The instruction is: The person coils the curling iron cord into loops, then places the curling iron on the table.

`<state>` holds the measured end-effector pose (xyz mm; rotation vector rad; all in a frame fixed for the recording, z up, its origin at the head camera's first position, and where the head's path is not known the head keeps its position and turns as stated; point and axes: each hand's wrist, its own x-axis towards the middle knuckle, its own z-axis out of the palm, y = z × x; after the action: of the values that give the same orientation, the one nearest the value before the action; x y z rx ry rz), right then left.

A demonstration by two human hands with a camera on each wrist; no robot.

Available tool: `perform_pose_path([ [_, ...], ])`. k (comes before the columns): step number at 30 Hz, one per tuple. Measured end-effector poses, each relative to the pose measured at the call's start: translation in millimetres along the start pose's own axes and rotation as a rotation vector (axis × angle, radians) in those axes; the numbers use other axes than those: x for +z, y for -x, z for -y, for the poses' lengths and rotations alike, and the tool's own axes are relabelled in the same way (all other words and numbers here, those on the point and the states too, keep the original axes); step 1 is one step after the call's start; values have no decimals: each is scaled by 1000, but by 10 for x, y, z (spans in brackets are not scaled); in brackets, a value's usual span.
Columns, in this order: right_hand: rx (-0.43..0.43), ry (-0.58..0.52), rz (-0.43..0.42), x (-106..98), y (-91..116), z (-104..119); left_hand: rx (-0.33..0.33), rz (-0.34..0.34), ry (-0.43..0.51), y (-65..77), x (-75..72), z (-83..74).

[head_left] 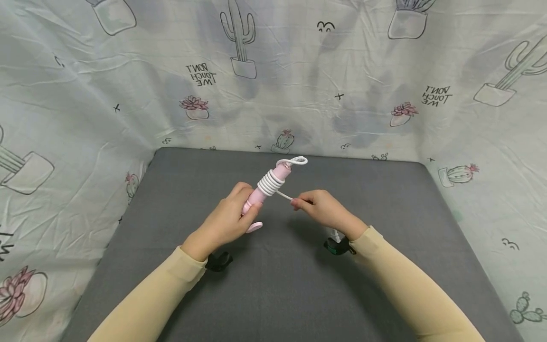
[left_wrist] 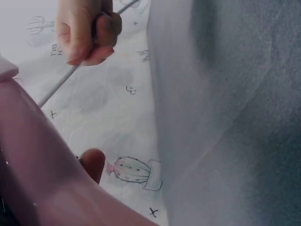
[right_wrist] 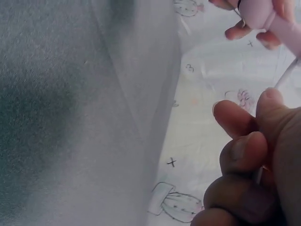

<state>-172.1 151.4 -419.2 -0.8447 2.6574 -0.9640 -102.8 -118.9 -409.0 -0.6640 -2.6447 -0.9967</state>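
My left hand [head_left: 226, 216] grips a pink curling iron [head_left: 282, 172], tilted up and to the right above the table. A pink paddle-like lever [head_left: 254, 227] sticks out below that hand. White cord [head_left: 270, 183] is wound in several coils round the handle, and a loop of it [head_left: 299, 160] stands out at the top end. From the coils a straight stretch of cord runs to my right hand [head_left: 320, 206], which pinches it between thumb and fingers. In the right wrist view the cord [right_wrist: 285, 75] passes into the pinch; the other fingers curl below it.
A grey cloth-covered table [head_left: 265, 285] lies under both hands. Pale curtains [head_left: 290, 95] printed with cacti stand behind and at both sides. Dark devices [head_left: 219, 261] sit at the wrists. Beneath the right wrist shows a small white piece [head_left: 335, 234], partly hidden.
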Motion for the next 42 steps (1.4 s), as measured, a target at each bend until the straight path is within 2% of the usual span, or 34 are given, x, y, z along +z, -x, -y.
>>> perform_pose_path([
  [4,-64,74,-32,12,70,103,-45,-29,-26,-11,-37,-17],
  [9,-199,263,-84,59,195,297,-101,-70,-78,-64,-84,3],
  [12,-235,368,-120,92,251,403,-114,-80,-145,-109,-87,33],
  [15,-241,422,-137,128,289,493,-98,-75,-251,-141,-58,67],
  [18,-233,400,-110,161,311,567,-53,-86,-344,-161,-20,94],
  [22,-207,285,-37,180,338,626,-15,-110,-412,-185,6,129],
  [27,-134,143,25,140,384,682,-73,-123,-463,-217,-8,213],
  [29,-124,122,37,122,395,694,-102,-109,-475,-214,-17,252],
  [32,-156,154,29,89,396,721,-124,-61,-481,-201,-4,283],
  [35,-193,203,8,5,387,772,-106,-17,-484,-180,54,285],
  [39,-262,265,-54,-173,360,843,-56,17,-494,-154,133,237],
  [42,-375,359,-132,-295,314,858,-11,49,-506,-145,163,152],
])
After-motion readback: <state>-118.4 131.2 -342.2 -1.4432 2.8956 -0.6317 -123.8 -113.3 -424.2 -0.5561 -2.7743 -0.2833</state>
